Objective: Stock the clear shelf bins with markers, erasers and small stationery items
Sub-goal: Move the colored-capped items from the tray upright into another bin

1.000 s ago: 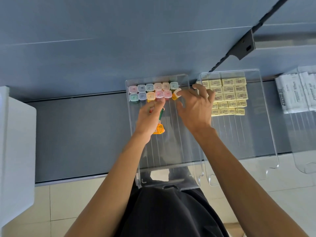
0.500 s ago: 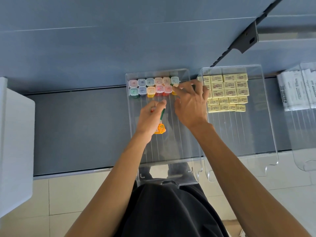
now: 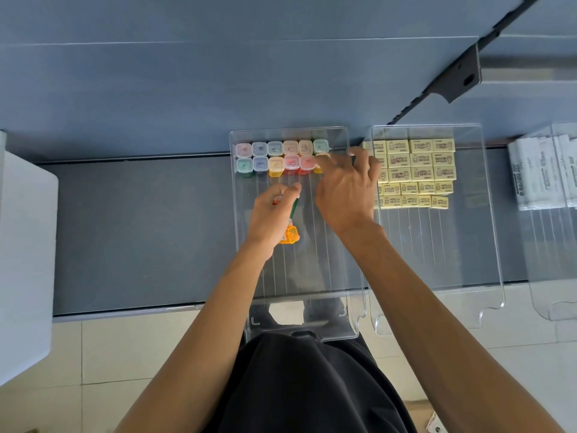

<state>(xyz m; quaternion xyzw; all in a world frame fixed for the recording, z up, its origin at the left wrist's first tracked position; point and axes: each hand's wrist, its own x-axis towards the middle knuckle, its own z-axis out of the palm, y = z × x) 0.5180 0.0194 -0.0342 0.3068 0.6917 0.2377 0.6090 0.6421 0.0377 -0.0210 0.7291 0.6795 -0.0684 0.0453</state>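
My right hand [image 3: 343, 195] pinches a yellow marker [image 3: 320, 160], fingers curled, at the right end of the upright markers [image 3: 274, 157] at the back of the clear bin [image 3: 312, 292]. My left hand [image 3: 271, 217] grips spare markers [image 3: 288, 235]. A careless sideways nudge could, I judge, topple the row.

1. Grey shelf [image 3: 140, 229]: flat, matte; its front edge borders a pale tiled floor [image 3: 131, 348].
2. Blue back panel [image 3: 187, 82]: rises from the shelf's rear edge.
3. Black bracket [image 3: 462, 73]: on the panel, above the rear edge, right side.
4. White box [image 3: 22, 260]: at the shelf's left edge.
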